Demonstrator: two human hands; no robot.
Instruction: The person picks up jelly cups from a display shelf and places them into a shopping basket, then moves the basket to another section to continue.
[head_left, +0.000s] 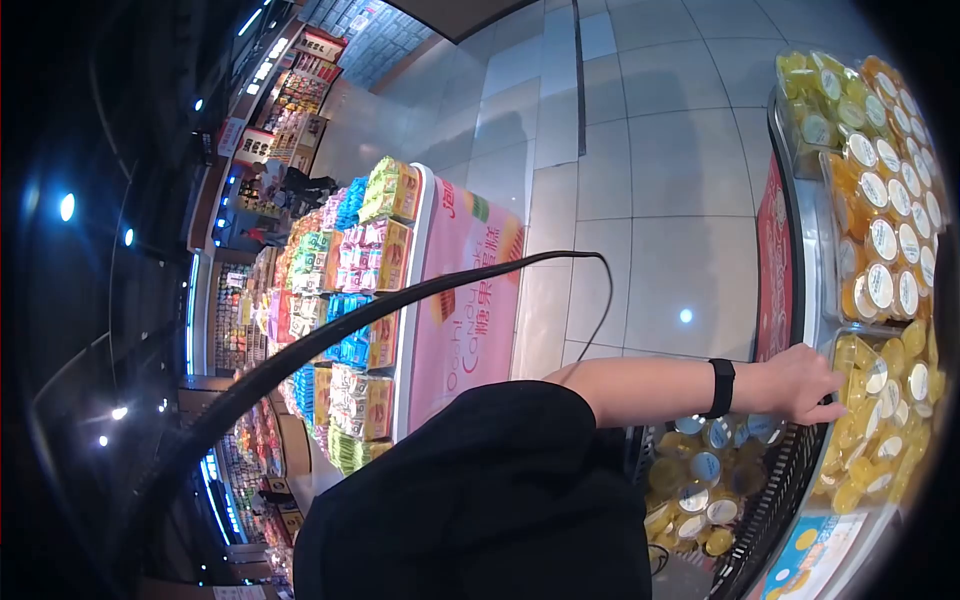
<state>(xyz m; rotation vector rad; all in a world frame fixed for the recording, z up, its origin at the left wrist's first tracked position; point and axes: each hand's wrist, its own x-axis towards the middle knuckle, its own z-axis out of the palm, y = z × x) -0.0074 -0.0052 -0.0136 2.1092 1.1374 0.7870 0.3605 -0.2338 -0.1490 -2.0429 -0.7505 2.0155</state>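
grey tiled floor [660, 170] fills the ground well beyond the hand, with a pink-fronted display stand [462, 300] of stacked packets far off past the elbow side. close against the hand stands a curved display table [800, 270] with a dark rim, carrying several clear bins: the one the hand enters holds loose yellow jelly cups [885, 400]; the bins further along from the knuckles hold orange and yellow cups [885, 200] with white lids, packed in rows. directly under the forearm sits a black wire basket [775, 490], already holding a number of yellow and blue-lidded cups [700, 480], just beside the table edge. a black garment [480, 500] covers the near body, and a thin black cable [420, 290] arcs above the arm.

one bare arm extends from the sleeve to the bin, with a black wristband [721, 387] just behind the hand. which arm it is cannot be settled for certain from this tilted view; it reads as the right hand [800, 383]. it lies over the bin rim, fingers [832, 398] curled narrow and touching the nearest jelly cups; whether a cup is actually gripped cannot be told, as the fingertips are partly lost among the cups. the other hand is out of sight.
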